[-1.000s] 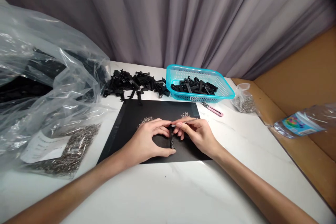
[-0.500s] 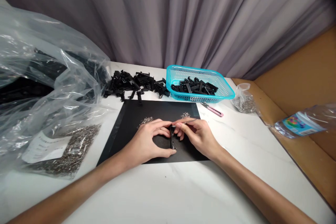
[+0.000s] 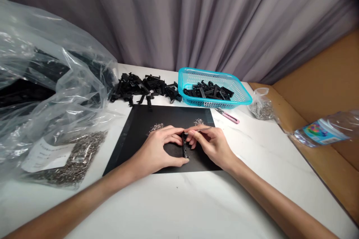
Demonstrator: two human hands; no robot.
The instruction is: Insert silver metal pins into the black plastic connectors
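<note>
My left hand [image 3: 159,147] grips a narrow black plastic part [image 3: 184,147] lengthwise, its thumb at the near end and fingertips at the far end. From the right side, my right hand [image 3: 211,142] pinches a slim metal tool [image 3: 204,129] between thumb and forefinger. Those fingertips meet the far end of the black part, so the tool's tip is hidden and I cannot tell its exact kind. Beneath both hands lies a black mat [image 3: 168,114]. Just beyond them on the mat are two small piles of tiny metal pieces, a left pile [image 3: 157,127] and a right pile [image 3: 199,121].
Loose black plastic parts [image 3: 134,86] are heaped behind the mat. A blue basket [image 3: 244,99] holds more. Pink-handled snips [image 3: 228,115] lie before it. Bags of metal pieces, one left [image 3: 81,160], one right [image 3: 262,110], flank the mat. A plastic bottle [image 3: 325,130] lies at right.
The view has shifted very slightly. Both hands keep their hold, and the near end of the black part appears tipped a little to the right.
</note>
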